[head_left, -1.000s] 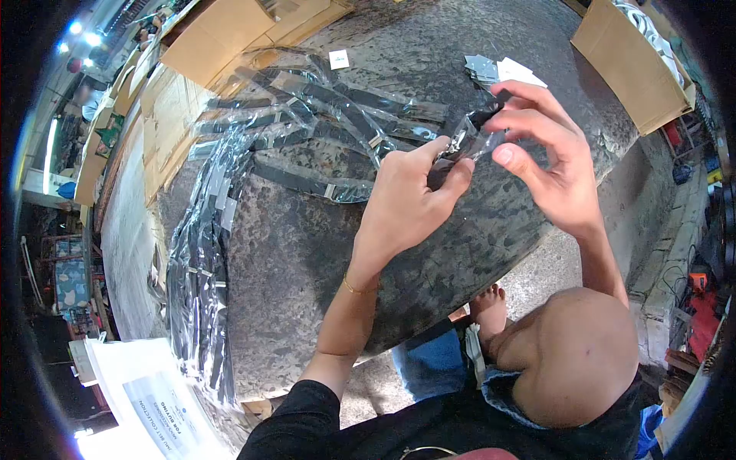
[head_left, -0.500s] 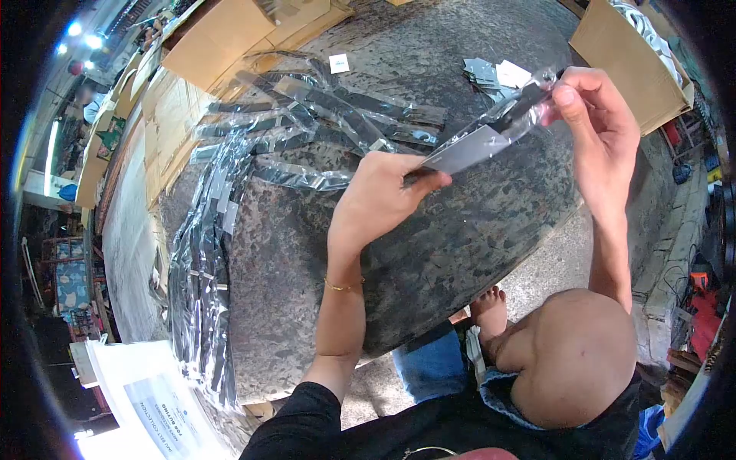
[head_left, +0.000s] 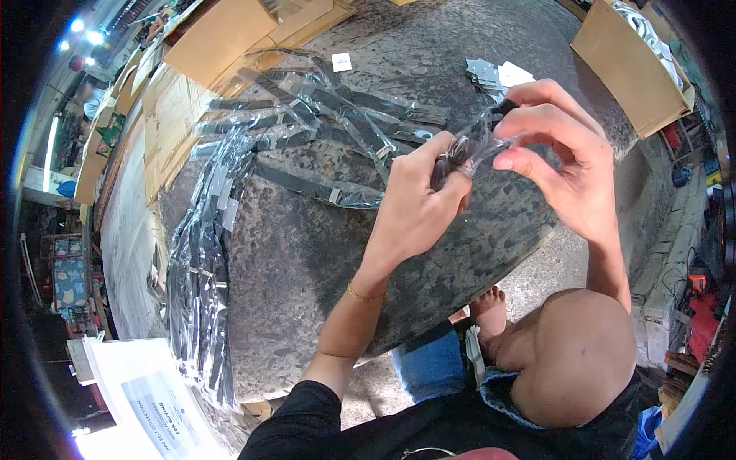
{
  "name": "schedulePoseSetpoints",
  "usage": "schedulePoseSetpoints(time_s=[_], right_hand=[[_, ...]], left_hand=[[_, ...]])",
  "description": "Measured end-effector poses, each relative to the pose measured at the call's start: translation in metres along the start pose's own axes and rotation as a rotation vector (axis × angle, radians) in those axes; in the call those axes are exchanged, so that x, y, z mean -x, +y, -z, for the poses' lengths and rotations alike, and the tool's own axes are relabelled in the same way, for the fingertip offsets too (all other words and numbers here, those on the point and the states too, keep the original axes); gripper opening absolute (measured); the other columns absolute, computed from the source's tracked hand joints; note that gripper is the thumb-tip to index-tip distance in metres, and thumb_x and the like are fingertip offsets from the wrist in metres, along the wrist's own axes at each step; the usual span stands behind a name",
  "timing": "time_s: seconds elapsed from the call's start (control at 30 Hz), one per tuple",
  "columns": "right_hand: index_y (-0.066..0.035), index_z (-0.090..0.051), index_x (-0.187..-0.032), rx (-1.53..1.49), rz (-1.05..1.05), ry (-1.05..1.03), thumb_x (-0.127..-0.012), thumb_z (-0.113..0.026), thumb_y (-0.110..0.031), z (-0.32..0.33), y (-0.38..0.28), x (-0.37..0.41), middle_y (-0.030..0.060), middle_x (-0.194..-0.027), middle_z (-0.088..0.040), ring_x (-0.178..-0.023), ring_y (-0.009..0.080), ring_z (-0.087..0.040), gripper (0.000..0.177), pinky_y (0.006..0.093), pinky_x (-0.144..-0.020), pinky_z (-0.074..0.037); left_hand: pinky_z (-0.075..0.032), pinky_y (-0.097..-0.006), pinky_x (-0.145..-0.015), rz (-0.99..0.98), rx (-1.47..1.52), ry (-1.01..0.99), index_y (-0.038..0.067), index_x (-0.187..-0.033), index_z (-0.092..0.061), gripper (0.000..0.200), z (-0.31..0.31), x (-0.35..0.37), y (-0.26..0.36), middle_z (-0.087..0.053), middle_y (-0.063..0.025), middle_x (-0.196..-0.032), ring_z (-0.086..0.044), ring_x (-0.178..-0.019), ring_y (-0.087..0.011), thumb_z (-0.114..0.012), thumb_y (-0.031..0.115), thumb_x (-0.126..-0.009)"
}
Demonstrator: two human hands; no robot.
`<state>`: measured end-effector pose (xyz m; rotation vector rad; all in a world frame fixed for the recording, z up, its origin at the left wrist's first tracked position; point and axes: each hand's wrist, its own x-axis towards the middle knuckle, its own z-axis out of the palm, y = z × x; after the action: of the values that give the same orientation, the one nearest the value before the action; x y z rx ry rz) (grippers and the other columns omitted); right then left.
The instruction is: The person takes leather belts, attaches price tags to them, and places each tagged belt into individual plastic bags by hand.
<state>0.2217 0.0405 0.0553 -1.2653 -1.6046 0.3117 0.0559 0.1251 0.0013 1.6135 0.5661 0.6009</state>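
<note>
My left hand is closed round a black belt in a clear plastic sleeve, bunched between thumb and fingers. The sleeve's crumpled open-looking end stretches to my right hand, whose curled fingers and thumb pinch the plastic. A short black end shows by the right fingertips; most of the held belt is hidden. Beyond the left hand, several black belts in clear sleeves lie crossed over one another. A long row of sleeved belts lies at the left, with grey tags on some.
Small grey and white cards lie on the dark, worn work surface, and one white card lies farther back. Cardboard boxes stand at the back left and right. A printed paper is at the lower left.
My hands have come closer together; the left moved right and up, the right moved slightly left. The grey tag on the held sleeve has gone from sight, and the plastic is now bunched.
</note>
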Motion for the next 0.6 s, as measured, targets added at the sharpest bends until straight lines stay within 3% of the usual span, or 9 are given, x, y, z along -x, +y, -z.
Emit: schedulePoseSetpoints(time_s=[0.07,0.2,0.43,0.5,0.6], right_hand=[[-0.001,-0.066,-0.089,0.082,0.092,-0.003,-0.078,-0.072,-0.003,0.001,0.007,-0.001,0.0094,-0.099,-0.06,-0.079,0.0155,-0.061,0.013,0.0259,-0.065,-0.053],[-0.001,-0.066,-0.088,0.014,0.057,0.0,-0.077,-0.072,-0.001,0.003,0.011,-0.001,0.0096,-0.097,-0.06,-0.079,0.017,-0.061,0.012,0.0265,-0.065,-0.052],[-0.003,-0.066,-0.087,0.099,0.116,-0.081,-0.074,-0.074,-0.006,0.001,0.002,0.001,0.0096,-0.094,-0.06,-0.082,0.0188,-0.059,0.015,0.0284,-0.071,-0.047],[-0.003,-0.066,-0.086,0.097,0.14,-0.091,-0.073,-0.074,-0.006,-0.001,0.006,0.001,0.0093,-0.092,-0.06,-0.081,0.0194,-0.058,0.015,0.029,-0.071,-0.047],[-0.003,-0.065,-0.085,0.069,0.129,-0.08,-0.077,-0.072,-0.005,-0.003,0.008,-0.001,0.0085,-0.092,-0.06,-0.077,0.0202,-0.061,0.011,0.0282,-0.067,-0.05]], left_hand=[[-0.044,-0.0256,-0.06,-0.024,-0.068,-0.001,0.001,-0.093,-0.054,0.009,0.003,0.001,-0.001,-0.058,-0.0033,-0.07,-0.055,-0.063,-0.01,-0.047,0.003,-0.088],[-0.043,-0.0265,-0.059,-0.13,-0.34,-0.037,0.0,-0.091,-0.055,0.008,0.005,-0.001,-0.003,-0.057,-0.0024,-0.066,-0.055,-0.062,-0.0098,-0.049,0.005,-0.087],[-0.04,-0.026,-0.056,-0.106,-0.319,0.131,0.0,-0.088,-0.057,0.01,-0.011,0.002,0.001,-0.057,-0.0027,-0.063,-0.052,-0.061,-0.0082,-0.054,0.009,-0.086],[-0.042,-0.0407,-0.054,-0.046,-0.231,0.18,-0.003,-0.085,-0.056,0.012,-0.016,0.004,0.004,-0.053,-0.0256,-0.065,-0.057,-0.061,-0.0428,-0.055,0.009,-0.08],[-0.042,-0.0399,-0.054,-0.075,-0.24,0.18,-0.004,-0.083,-0.057,0.012,-0.016,0.004,-0.001,-0.053,-0.0258,-0.064,-0.058,-0.06,-0.0417,-0.053,0.007,-0.079]])
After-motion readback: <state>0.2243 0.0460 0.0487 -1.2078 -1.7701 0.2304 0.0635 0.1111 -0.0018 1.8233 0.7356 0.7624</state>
